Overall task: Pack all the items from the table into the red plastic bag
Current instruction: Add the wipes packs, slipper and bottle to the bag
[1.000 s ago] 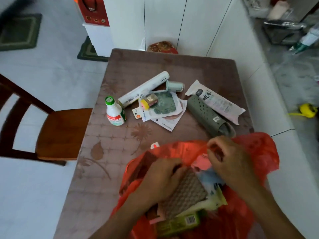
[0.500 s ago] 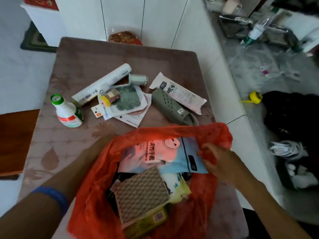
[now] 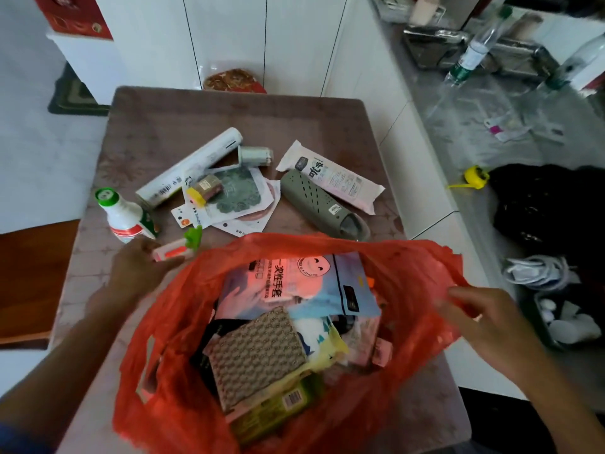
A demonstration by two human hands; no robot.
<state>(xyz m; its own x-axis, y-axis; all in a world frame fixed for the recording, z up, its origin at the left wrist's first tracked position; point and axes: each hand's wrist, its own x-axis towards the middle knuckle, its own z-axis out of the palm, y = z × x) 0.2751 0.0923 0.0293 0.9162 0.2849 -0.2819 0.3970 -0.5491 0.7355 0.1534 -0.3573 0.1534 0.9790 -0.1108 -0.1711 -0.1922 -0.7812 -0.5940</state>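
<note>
I see white cabinet doors (image 3: 229, 37) | white tiled floor (image 3: 39, 158) | wooden chair seat (image 3: 29, 280) | grey countertop (image 3: 474, 119)

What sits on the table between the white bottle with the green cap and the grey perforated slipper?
In the head view, between the bottle and the slipper lies a fanned stack of flat card packets, with a small yellow-capped roll resting on top.

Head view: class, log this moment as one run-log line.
left hand: holds small pink-and-green packet | right hand: pinches red bag rim | bag open, part filled | bottle, slipper on table
</note>
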